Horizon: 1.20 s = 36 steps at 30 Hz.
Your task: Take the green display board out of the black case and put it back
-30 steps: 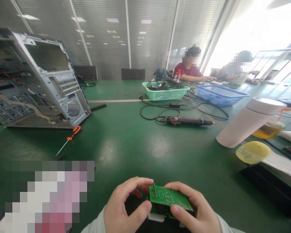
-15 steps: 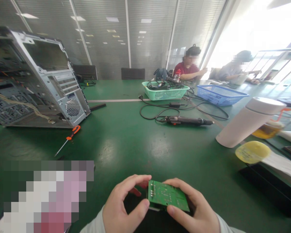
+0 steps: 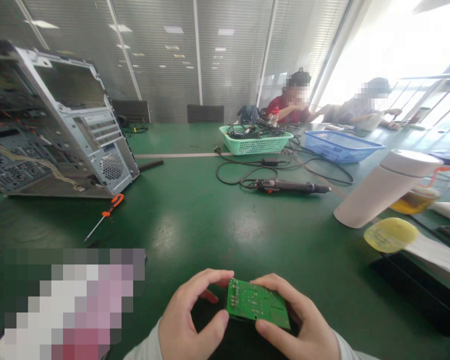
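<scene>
Circuit board: the green circuit board [image 3: 258,302] is low in the view, just right of centre, at the near side of the worktop [image 3: 198,220]; it lies between both hands, its face with solder points turned up; whatever is under it is hidden.
Right hand: the right hand [image 3: 303,320] has its grip clasped on the board, thumb on the near edge, forefinger along the far edge.
Left hand: the left hand [image 3: 189,317] curves round the board's left end; its grip spans that end, forefinger at the far corner, thumb at the near one.
Screwdriver: a screwdriver [image 3: 114,201] with an orange and black handle lies ahead to the left, blade pointing nearer.
Computer case: an opened computer case [image 3: 83,120] stands beyond the screwdriver, pale wires inside; a black strip [image 3: 152,165] lies beside it.
Power driver: a black power driver [image 3: 288,187] lies ahead of the board; its cord loops behind it.
Baskets: a green basket [image 3: 257,146] piled with cables [image 3: 253,132] sits farther back; a blue basket [image 3: 341,152] is to its right.
Right side: a pale tumbler [image 3: 378,195] stands near a cup [image 3: 416,200] of amber liquid.
Far side: two people sit there, one in a red top [image 3: 275,105].
</scene>
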Available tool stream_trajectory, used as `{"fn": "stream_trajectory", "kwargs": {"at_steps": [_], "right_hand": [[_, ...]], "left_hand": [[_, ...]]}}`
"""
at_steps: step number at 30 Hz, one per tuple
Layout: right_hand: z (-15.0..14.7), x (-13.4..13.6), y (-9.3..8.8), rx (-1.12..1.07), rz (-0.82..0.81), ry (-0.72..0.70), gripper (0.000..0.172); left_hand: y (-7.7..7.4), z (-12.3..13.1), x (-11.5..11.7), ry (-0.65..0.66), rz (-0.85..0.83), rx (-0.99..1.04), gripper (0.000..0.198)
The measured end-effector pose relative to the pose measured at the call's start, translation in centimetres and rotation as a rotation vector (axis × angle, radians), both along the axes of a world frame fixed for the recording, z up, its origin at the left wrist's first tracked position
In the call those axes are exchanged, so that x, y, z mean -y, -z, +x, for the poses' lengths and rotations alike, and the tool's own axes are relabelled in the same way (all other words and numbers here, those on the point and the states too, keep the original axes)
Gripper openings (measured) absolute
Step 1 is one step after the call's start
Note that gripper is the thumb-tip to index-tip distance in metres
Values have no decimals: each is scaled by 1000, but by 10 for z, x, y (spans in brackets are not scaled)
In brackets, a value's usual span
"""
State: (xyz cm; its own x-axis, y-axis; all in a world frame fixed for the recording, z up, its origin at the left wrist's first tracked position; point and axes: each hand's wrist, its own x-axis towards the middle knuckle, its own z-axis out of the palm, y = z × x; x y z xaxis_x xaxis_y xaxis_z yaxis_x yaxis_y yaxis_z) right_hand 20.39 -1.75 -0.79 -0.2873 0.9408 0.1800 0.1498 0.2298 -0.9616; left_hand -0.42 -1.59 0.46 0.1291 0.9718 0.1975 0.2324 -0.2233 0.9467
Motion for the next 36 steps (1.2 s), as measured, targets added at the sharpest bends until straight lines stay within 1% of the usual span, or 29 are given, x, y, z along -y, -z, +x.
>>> {"fn": "stream_trajectory", "kwargs": {"at_steps": [6, 10, 22, 24, 26, 27, 29, 31, 36], "right_hand": [[-1, 0, 0, -9, -16, 10, 32], [-1, 1, 0, -25, 8, 21, 32], [-1, -1, 3, -24, 57, 33, 31], [-1, 2, 2, -17, 13, 79, 30], [-1, 6, 1, -9, -55, 154, 30], [-1, 8, 0, 1, -88, 204, 34], [-1, 12, -1, 34, -153, 298, 48], [-3, 14, -4, 62, -200, 356, 59], [-5, 14, -11, 14, -346, 455, 71]], "left_hand": [[1, 1, 0, 7, 6, 16, 55], [0, 1, -1, 21, 0, 26, 56], [-4, 0, -3, 51, -29, 33, 50], [-4, 0, -3, 42, -33, 31, 49], [-4, 0, -3, 40, -47, 42, 46], [-4, 0, -3, 42, -58, 56, 43], [-6, 0, -4, 50, -86, 89, 35], [-8, 0, -6, 44, -112, 114, 31], [-11, 2, -8, -44, -161, 136, 27]]}}
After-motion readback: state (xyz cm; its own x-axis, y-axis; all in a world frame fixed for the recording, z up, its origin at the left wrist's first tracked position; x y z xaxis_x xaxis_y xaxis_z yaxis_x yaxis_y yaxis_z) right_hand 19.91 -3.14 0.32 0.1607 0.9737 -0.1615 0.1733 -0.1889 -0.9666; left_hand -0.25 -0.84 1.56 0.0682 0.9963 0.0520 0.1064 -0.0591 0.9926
